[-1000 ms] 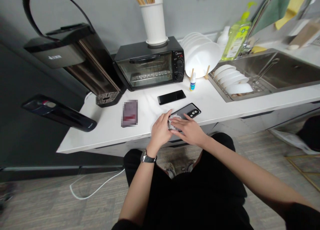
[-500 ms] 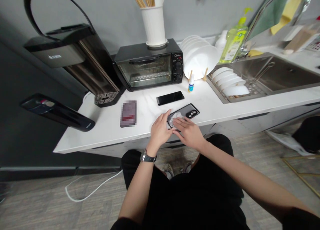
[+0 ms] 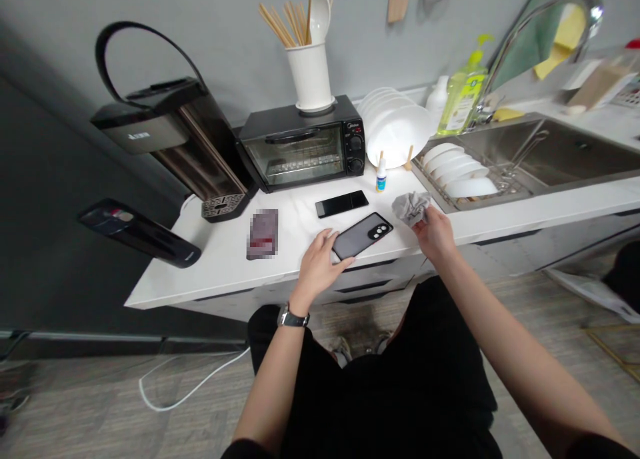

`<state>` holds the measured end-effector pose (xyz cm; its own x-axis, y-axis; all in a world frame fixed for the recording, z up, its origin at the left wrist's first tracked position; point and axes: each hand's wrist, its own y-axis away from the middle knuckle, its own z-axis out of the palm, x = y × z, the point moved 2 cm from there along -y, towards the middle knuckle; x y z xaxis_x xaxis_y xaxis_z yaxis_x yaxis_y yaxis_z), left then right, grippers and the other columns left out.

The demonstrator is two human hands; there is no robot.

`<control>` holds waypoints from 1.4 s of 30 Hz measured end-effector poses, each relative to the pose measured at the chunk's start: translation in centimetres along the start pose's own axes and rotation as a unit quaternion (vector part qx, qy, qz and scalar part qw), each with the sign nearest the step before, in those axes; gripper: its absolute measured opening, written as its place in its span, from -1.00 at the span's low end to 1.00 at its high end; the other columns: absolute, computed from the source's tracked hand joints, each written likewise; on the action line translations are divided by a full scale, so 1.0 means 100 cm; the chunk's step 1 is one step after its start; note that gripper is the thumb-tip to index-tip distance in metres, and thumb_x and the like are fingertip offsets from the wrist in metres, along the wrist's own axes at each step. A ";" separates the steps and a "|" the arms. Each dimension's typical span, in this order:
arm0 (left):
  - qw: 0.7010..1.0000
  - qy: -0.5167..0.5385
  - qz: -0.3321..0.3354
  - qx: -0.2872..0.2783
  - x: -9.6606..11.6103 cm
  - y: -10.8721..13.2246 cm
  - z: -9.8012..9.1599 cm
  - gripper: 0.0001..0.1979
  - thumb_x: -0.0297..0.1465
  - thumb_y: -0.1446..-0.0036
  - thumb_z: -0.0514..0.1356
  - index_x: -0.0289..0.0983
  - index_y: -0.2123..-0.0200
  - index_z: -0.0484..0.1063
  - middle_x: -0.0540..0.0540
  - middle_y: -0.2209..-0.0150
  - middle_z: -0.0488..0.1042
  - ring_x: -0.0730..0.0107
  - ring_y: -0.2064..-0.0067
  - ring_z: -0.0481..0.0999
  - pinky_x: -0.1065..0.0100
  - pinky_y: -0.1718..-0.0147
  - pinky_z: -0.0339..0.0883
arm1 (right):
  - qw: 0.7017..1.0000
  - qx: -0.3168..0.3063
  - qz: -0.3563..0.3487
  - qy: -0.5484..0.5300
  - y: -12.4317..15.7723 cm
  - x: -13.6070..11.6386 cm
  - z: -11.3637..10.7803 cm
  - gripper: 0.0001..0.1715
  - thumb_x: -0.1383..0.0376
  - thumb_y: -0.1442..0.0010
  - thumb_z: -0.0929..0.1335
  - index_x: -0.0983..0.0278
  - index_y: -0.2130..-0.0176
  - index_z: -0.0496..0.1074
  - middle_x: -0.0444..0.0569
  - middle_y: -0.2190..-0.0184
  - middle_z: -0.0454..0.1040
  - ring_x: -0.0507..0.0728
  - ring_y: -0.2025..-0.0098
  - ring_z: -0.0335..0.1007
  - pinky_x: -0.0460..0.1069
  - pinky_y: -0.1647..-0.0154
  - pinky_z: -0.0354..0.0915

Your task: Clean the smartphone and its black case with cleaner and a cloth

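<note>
A phone case (image 3: 363, 236) with a translucent grey back and black rim lies on the counter near its front edge. My left hand (image 3: 320, 262) grips its left end, thumb along the near edge and fingers at the far corner. To the right, my right hand (image 3: 434, 234) pinches a crumpled light grey cloth (image 3: 411, 208) over the counter, apart from the case. Behind the case a black smartphone (image 3: 342, 204) lies flat, and a small spray bottle (image 3: 381, 176) with a blue and yellow label stands near it.
A toaster oven (image 3: 305, 149) stands at the back, a utensil holder (image 3: 310, 76) on top. White plates (image 3: 400, 136) stand in a rack beside the sink (image 3: 565, 152), which holds bowls. At left are a drinks machine (image 3: 200, 146), a dark flask (image 3: 145, 236) and a blurred-out item (image 3: 263, 234).
My right hand has lifted off the case and moved right with the cloth, uncovering the case's back. My left hand stays at the case's left end. The view has shifted slightly.
</note>
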<state>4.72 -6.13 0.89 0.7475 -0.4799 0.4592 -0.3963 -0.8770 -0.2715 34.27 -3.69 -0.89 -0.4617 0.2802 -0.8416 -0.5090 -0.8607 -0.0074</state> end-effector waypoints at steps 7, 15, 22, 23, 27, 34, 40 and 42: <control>0.987 0.138 -0.047 0.064 -0.009 -0.023 -0.002 -0.44 -0.41 -0.18 0.35 -0.23 -0.21 0.28 -0.20 -0.13 0.51 0.16 -0.12 0.55 0.14 -0.14 0.43 | 0.994 0.046 0.019 -0.094 -0.015 0.008 -0.011 -0.86 0.31 -0.25 0.35 0.24 0.26 0.54 -0.07 0.20 0.67 0.06 0.09 0.62 -0.06 0.10 0.53; 0.972 0.200 -0.060 0.108 -0.019 -0.030 0.001 -0.71 -0.34 -0.29 0.28 -0.20 -0.07 0.51 0.02 0.32 0.56 0.46 0.41 0.46 0.46 0.35 0.33 | 0.992 -0.003 -0.115 0.053 0.008 -0.002 -0.001 -0.71 0.08 -0.31 0.39 0.21 0.34 0.45 -0.17 0.40 0.51 0.05 0.31 0.47 -0.09 0.28 0.41; 0.984 0.147 -0.046 0.087 -0.014 -0.024 0.005 -0.77 -0.21 -0.35 0.25 -0.24 0.12 0.59 0.02 0.43 0.56 0.43 0.42 0.47 0.44 0.35 0.31 | 0.873 -0.079 -0.307 0.371 0.041 -0.014 0.046 -0.54 0.00 -0.51 0.21 0.21 0.10 0.56 -0.04 0.26 0.60 0.14 0.21 0.52 0.00 0.10 0.41; 0.986 0.134 -0.041 0.086 -0.013 -0.023 0.004 -0.77 -0.22 -0.35 0.25 -0.25 0.14 0.60 0.01 0.43 0.56 0.43 0.43 0.47 0.44 0.35 0.30 | 0.857 -0.108 -0.316 0.392 0.041 -0.012 0.051 -0.54 0.03 -0.52 0.20 0.20 0.00 0.56 0.00 0.15 0.64 0.17 0.12 0.56 0.03 0.02 0.42; 0.991 0.112 -0.014 0.076 -0.010 -0.022 0.004 -0.76 -0.24 -0.40 0.22 -0.25 0.09 0.61 -0.04 0.39 0.61 0.38 0.40 0.52 0.41 0.33 0.34 | 0.790 -0.195 -0.365 0.453 0.039 0.000 0.064 -0.53 0.12 -0.53 0.16 0.20 -0.12 0.53 0.10 -0.10 0.59 0.27 -0.21 0.48 0.22 -0.32 0.33; 0.994 0.093 0.012 0.056 -0.010 -0.022 0.008 -0.77 -0.34 -0.43 0.15 -0.20 0.01 0.59 -0.11 0.20 0.70 0.28 0.27 0.66 0.34 0.19 0.46 | 0.681 -0.250 -0.397 0.562 0.082 0.028 0.089 -0.56 0.21 -0.52 0.14 0.14 -0.14 0.50 0.04 -0.02 0.59 0.28 -0.14 0.43 0.46 -0.56 -0.23; 0.999 0.031 -0.007 0.039 -0.017 -0.023 0.011 -0.80 -0.57 -0.26 0.16 -0.26 0.26 0.58 -0.14 0.34 0.65 0.22 0.31 0.62 0.31 0.21 0.44 | 0.608 -0.309 -0.416 0.602 0.100 0.041 0.108 -0.54 0.13 -0.52 0.16 0.18 -0.24 0.40 0.08 -0.15 0.53 0.33 -0.24 0.34 0.46 -0.58 -0.40; 0.998 0.035 -0.006 0.045 -0.017 -0.023 0.011 -0.83 -0.52 -0.30 0.17 -0.26 0.27 0.58 -0.12 0.36 0.64 0.24 0.33 0.61 0.32 0.23 0.43 | 0.591 -0.323 -0.418 0.610 0.092 0.039 0.105 -0.54 0.12 -0.53 0.16 0.19 -0.24 0.40 0.08 -0.14 0.53 0.33 -0.23 0.34 0.46 -0.58 -0.40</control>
<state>4.93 -3.27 -0.19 0.7117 -0.4717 0.5205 -0.3346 -0.8792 -0.3393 20.20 -6.07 1.46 0.8226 0.5461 -0.1584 0.3758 -0.7312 -0.5694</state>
